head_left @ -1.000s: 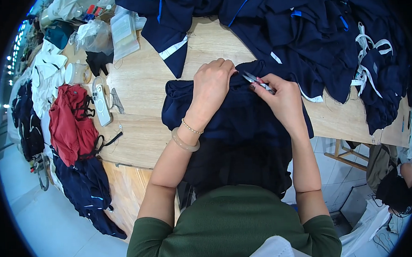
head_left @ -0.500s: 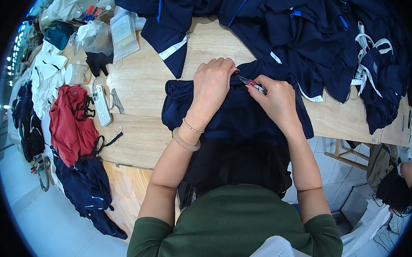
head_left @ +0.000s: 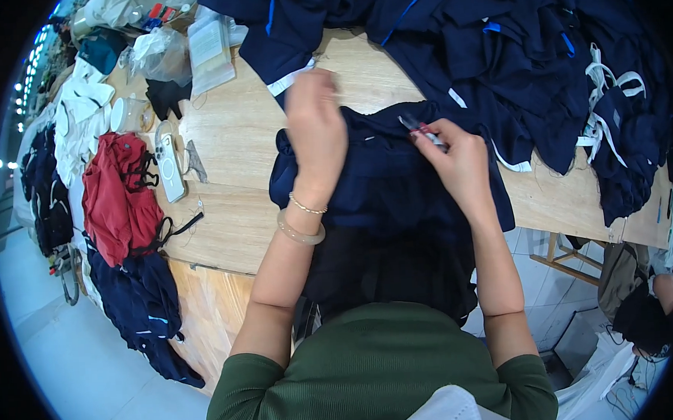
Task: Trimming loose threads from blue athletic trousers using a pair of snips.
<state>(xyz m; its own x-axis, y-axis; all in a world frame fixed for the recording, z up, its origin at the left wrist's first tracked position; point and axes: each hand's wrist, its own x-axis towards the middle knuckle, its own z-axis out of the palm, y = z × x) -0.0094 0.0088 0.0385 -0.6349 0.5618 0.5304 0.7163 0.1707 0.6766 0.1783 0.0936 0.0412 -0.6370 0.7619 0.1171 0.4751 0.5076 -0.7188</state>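
A dark navy garment [head_left: 395,174] lies bunched at the table's near edge and over my lap, with a small white tag at its upper part. My right hand [head_left: 454,151] is closed around small thread snips [head_left: 425,131] with reddish handles, their tips pointing up and left over the garment. Over the garment's left side my left hand [head_left: 316,121] is raised and smeared by motion, so its fingers cannot be made out clearly. Beyond it lies another navy piece with a white strip [head_left: 289,78].
Navy garments [head_left: 488,61] are heaped across the table's far side and right. At left are a phone [head_left: 169,168], a red garment [head_left: 118,201], a plastic bag [head_left: 161,56] and white cloth [head_left: 78,139]. Another person [head_left: 653,312] is low at the right.
My left hand has come off the garment's edge beside the snips, moving left and up. The right hand, holding the snips, has shifted slightly right, away from the fabric edge.
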